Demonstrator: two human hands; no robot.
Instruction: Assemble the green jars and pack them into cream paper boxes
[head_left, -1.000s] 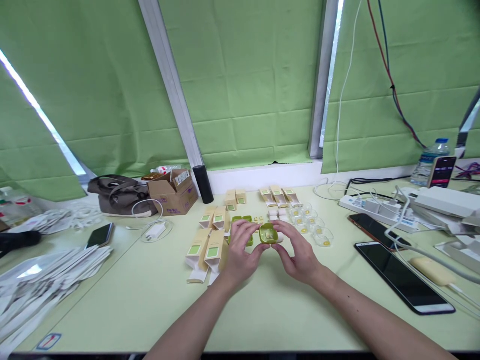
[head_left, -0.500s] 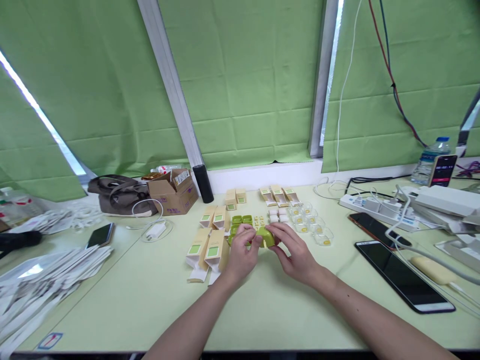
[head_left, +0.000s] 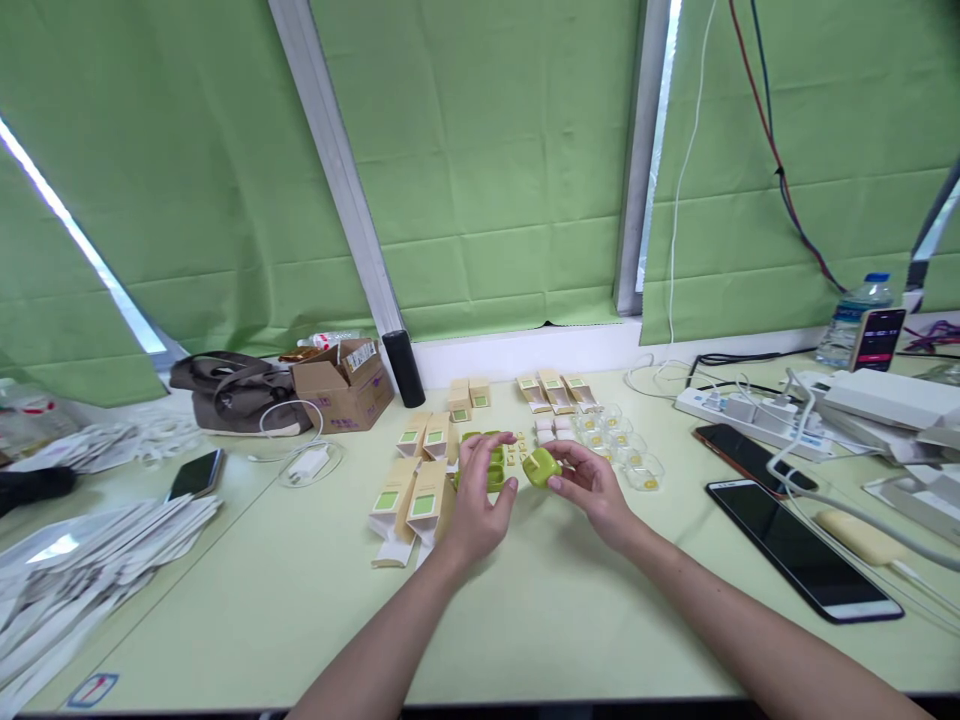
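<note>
Green case (head_left: 543, 470): held up in the right hand (head_left: 592, 492), at the left end of its fingertips; the gap between the two hands is partly filled by it.
Nearer hand: the right, by which the case is touched; by the left hand (head_left: 482, 500) it is not touched, a short space being left between its thumb and the case.
Case axis: no clear long axis is shown, the outline being rounded and almost square; the case is tilted, and a pale mark or slot is seen on its left side, too small to be read.
Right grip: thumb below and fingers above, closed on the right edge of the case; the palm is turned toward the left.
Left grip: thumb and fingers are spread apart, and nothing is seen pinched; whether the green containers (head_left: 495, 481) just beyond are touched cannot be told.
Forearms: both are brought in from the near edge of the table (head_left: 570, 630), slanted toward each other, the wrists well apart.
Yellow pieces (head_left: 523, 447): laid out beyond the gap between the hands.
White blocks (head_left: 544, 427): grouped beyond the case.
Clear shells (head_left: 644, 473): set out beyond and to the right of the right hand.
Cream cartons (head_left: 394, 497): stood or laid left of the left hand.
</note>
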